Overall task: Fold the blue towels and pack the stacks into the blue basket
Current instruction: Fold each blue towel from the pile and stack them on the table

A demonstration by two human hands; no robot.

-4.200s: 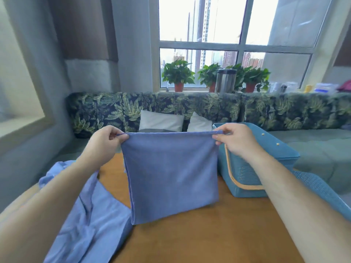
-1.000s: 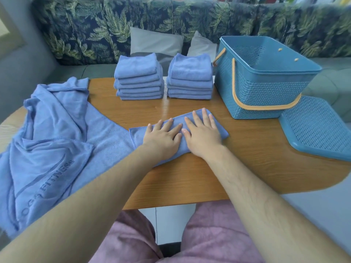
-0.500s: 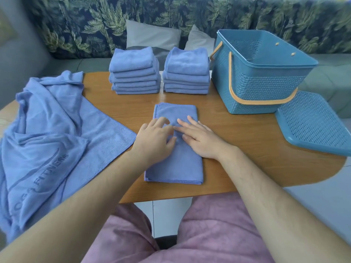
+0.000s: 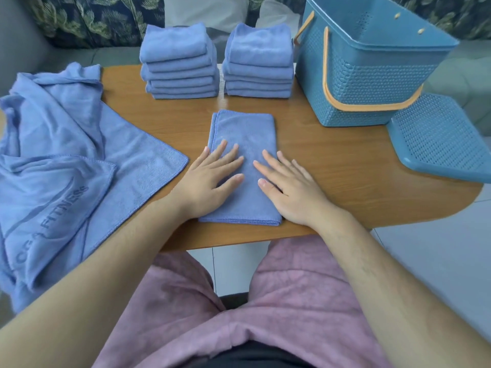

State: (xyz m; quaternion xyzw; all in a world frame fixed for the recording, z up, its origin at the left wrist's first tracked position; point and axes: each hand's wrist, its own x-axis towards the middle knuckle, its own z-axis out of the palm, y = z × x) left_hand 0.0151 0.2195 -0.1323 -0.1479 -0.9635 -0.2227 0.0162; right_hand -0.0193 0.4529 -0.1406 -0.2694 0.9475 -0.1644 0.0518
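A folded blue towel [image 4: 245, 134] lies lengthwise on the wooden table [image 4: 332, 160] right in front of me. My left hand [image 4: 210, 181] rests flat on its left half with straight, spread fingers. My right hand [image 4: 289, 187] lies flat on its right edge, partly on the table. Two stacks of folded blue towels stand at the far edge, the left stack [image 4: 178, 62] and the right stack [image 4: 259, 62]. The blue basket [image 4: 372, 70] with an orange handle stands at the far right, and I see no towels in it.
A heap of unfolded blue towels [image 4: 53, 160] with "FITNESS" lettering covers the table's left side. The basket's blue perforated lid [image 4: 438, 139] lies at the right edge. A leaf-print sofa with grey cushions [image 4: 207, 11] runs behind the table. My pink-clad legs are below.
The towel, held up in the air earlier, now lies folded lengthwise on the table. Over the last half second my hands slid apart and flattened on it.
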